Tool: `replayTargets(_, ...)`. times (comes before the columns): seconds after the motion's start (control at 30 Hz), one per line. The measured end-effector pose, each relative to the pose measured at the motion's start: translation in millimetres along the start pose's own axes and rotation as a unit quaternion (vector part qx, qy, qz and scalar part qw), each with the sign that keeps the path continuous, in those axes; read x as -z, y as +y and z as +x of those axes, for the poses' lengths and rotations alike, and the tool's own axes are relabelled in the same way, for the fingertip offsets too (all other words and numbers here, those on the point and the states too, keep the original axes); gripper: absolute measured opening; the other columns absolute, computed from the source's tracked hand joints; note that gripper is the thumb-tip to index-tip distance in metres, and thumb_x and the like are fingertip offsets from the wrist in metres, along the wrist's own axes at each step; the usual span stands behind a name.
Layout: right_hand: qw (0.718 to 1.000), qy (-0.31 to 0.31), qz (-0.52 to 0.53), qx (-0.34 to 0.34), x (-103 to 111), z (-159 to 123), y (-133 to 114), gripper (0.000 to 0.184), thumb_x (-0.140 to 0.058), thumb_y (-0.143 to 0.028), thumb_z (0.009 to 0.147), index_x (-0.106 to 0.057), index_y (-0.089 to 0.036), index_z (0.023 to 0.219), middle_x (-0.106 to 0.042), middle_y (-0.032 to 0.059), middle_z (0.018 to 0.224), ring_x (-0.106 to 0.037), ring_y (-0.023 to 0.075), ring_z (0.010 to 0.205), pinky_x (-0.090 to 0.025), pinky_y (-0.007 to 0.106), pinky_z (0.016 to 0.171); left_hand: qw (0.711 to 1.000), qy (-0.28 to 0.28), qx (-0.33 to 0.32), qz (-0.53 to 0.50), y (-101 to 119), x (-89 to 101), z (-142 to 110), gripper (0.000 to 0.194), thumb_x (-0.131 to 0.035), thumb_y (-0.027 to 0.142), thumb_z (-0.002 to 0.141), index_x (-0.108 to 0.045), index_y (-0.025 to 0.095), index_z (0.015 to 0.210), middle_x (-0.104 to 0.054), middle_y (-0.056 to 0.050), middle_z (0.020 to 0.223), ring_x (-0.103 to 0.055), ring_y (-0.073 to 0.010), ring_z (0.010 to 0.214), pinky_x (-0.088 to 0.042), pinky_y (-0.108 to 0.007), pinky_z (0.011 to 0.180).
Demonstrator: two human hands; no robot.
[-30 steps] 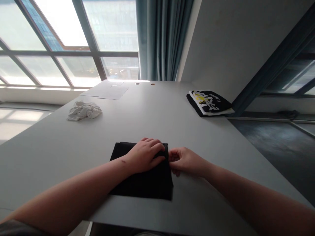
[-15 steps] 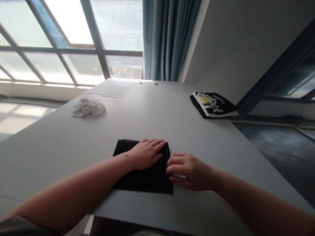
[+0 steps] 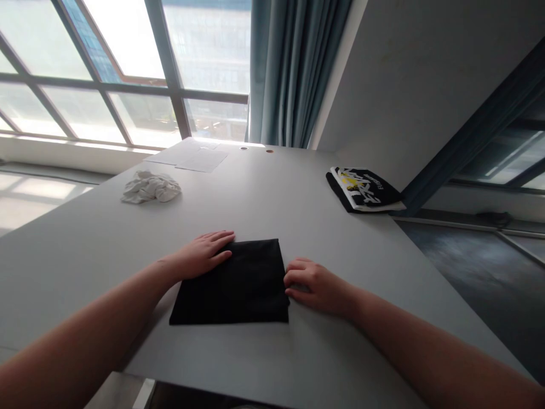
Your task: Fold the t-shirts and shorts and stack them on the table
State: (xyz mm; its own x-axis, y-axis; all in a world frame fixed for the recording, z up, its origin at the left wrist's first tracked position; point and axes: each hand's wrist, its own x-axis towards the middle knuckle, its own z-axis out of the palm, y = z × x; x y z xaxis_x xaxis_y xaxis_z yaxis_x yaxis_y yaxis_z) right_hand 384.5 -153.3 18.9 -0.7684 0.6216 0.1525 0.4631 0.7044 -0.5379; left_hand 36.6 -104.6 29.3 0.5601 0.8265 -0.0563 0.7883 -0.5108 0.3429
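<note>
A folded black cloth lies flat on the near part of the white table; what kind of garment it is, if any, does not show. My left hand rests palm down over its far left corner, fingers stretched out and open. At the cloth's right edge is my right hand, its fingers loosely bent and slightly apart from the thumb. The fingertips touch that edge, and no cloth shows pinched between them.
On the white table, a crumpled white cloth lies at the left and paper sheets lie behind it. A folded black-and-white printed garment sits by the right edge. Beyond stand a blue curtain and windows.
My left hand has slid from the right part of the black cloth to its far left corner. My right hand has loosened from a pinch at the right edge and stays beside it.
</note>
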Motion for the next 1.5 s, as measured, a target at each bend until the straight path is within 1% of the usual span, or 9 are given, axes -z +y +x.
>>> replayTargets(0.2,0.978,0.140,-0.028,-0.149,-10.0,12.7,12.4,0.029,-0.057,-0.044,0.100,-0.064,-0.019,0.086,-0.067,0.0095,0.098,-0.058,0.0250,0.099,-0.044,0.041,0.095,0.998,0.058,0.019,0.009,7.0,3.7,-3.4,0.049,-0.040,0.047,0.105,-0.064,0.023,0.141,-0.068,-0.009,0.140,-0.064,-0.0286,0.126,-0.049,-0.041,0.111)
replayTargets(0.43,0.963,0.145,-0.031,-0.223,-29.9,38.1,-15.2,0.028,-0.072,-0.042,0.088,-0.067,-0.017,0.101,-0.067,0.0128,0.112,-0.057,0.0290,0.109,-0.045,0.043,0.099,0.995,0.091,-0.005,0.044,27.7,-12.9,3.1,0.038,-0.048,0.045,0.104,-0.071,0.023,0.124,-0.071,-0.010,0.120,-0.068,-0.0282,0.110,-0.051,-0.041,0.100)
replayTargets(0.57,0.949,0.166,0.127,-0.236,-36.9,56.3,-18.5,0.025,-0.069,-0.033,0.085,-0.063,-0.019,0.104,-0.070,0.0079,0.104,-0.063,0.0236,0.098,-0.050,0.038,0.092,0.997,0.071,0.014,0.018,30.6,-10.4,2.0,0.041,-0.044,0.050,0.104,-0.070,0.024,0.120,-0.072,-0.009,0.121,-0.069,-0.0288,0.108,-0.052,-0.040,0.095)
replayTargets(0.67,0.905,0.174,0.315,-0.225,-35.6,68.8,-13.3,0.040,-0.070,-0.040,0.083,-0.057,-0.023,0.118,-0.071,0.0025,0.101,-0.066,0.0193,0.087,-0.054,0.033,0.080,0.998,0.057,0.038,-0.001,30.4,-7.3,2.8,0.042,-0.041,0.051,0.104,-0.069,0.022,0.112,-0.074,-0.011,0.115,-0.070,-0.0295,0.105,-0.053,-0.040,0.090)
replayTargets(0.83,0.813,0.099,0.535,-0.206,-19.8,78.2,-8.6,0.098,-0.082,-0.040,0.077,-0.025,-0.041,0.157,-0.071,-0.0025,0.105,-0.070,0.0163,0.081,-0.058,0.031,0.076,0.995,0.067,0.068,-0.021,24.1,-7.2,8.0,0.043,-0.033,0.049,0.106,-0.067,0.022,0.104,-0.075,-0.010,0.102,-0.070,-0.0276,0.096,-0.052,-0.039,0.085)
replayTargets(1.0,0.776,-0.032,0.599,-0.198,-6.1,82.7,0.7,0.085,-0.090,-0.031,0.070,-0.052,-0.035,0.147,-0.070,0.0012,0.124,-0.070,0.0186,0.107,-0.058,0.031,0.095,0.995,0.061,0.074,-0.020,20.9,-9.3,11.6,0.042,-0.034,0.048,0.106,-0.067,0.023,0.101,-0.075,-0.009,0.100,-0.069,-0.0271,0.095,-0.051,-0.038,0.083)
replayTargets(1.1,0.786,-0.096,0.576,-0.202,-2.3,90.3,14.0,0.064,-0.091,-0.031,0.070,-0.067,-0.026,0.129,-0.072,0.0027,0.116,-0.071,0.0170,0.100,-0.058,0.028,0.090,0.996,0.052,0.073,-0.015,21.8,-8.2,11.5,0.041,-0.034,0.045,0.106,-0.067,0.023,0.100,-0.075,-0.009,0.100,-0.069,-0.0273,0.094,-0.051,-0.038,0.082)
replayTargets(1.27,0.857,-0.117,0.466,-0.188,23.3,100.6,38.2,0.050,-0.089,-0.027,0.070,-0.074,-0.021,0.118,-0.073,0.0023,0.112,-0.070,0.0156,0.097,-0.058,0.026,0.087,0.993,0.050,0.103,-0.008,21.1,0.2,9.6,0.038,-0.035,0.044,0.105,-0.067,0.024,0.100,-0.076,-0.008,0.100,-0.070,-0.0266,0.092,-0.050,-0.037,0.080)
replayTargets(1.5,0.925,-0.127,0.309,-0.183,124.5,105.6,47.7,0.040,-0.080,-0.025,0.076,-0.077,-0.022,0.116,-0.073,0.0023,0.118,-0.071,0.0182,0.101,-0.059,0.029,0.089,0.993,0.050,0.105,-0.019,9.6,1.8,12.4,0.028,-0.040,0.037,0.099,-0.066,0.027,0.096,-0.075,-0.003,0.097,-0.068,-0.0225,0.087,-0.048,-0.032,0.075)
